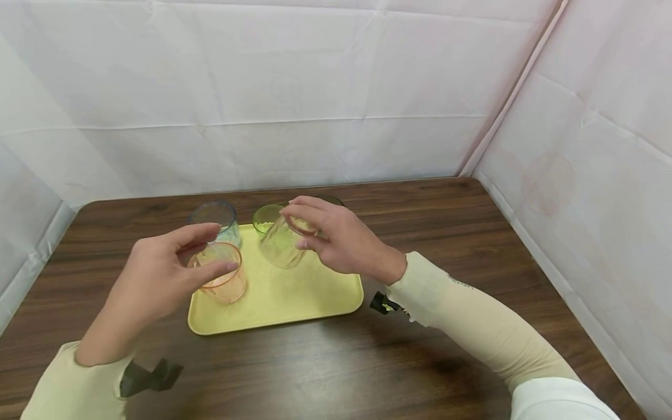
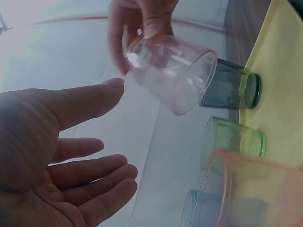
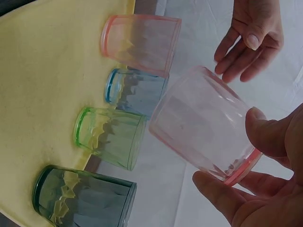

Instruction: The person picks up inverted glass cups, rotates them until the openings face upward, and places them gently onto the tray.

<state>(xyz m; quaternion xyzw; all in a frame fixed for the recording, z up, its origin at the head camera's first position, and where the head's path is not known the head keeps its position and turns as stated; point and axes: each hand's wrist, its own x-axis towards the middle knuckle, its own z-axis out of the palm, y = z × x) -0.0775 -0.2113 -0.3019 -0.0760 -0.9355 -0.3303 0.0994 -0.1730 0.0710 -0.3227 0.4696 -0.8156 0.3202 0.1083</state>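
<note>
My right hand [image 1: 341, 236] holds a pale pink clear tumbler [image 1: 280, 248] by its thick base, thumb on one side and fingers on the other. The tumbler is tilted above the yellow tray [image 1: 310, 297], its wide mouth slanting down and left. My left hand [image 1: 163, 268] has thumb and fingers spread apart with nothing between them, as the left wrist view shows. In the head view it overlaps an orange-pink tumbler [image 1: 226, 290] that stands upright on the tray's left side.
Along the tray's back stand a blue tumbler [image 3: 137, 90], a green tumbler [image 3: 111, 135] and a dark green tumbler [image 3: 85, 196], all upright. My right hand partly hides the dark one in the head view. White sheeting [image 1: 262, 76] hangs behind the brown wooden table [image 1: 315, 373] and at its sides.
</note>
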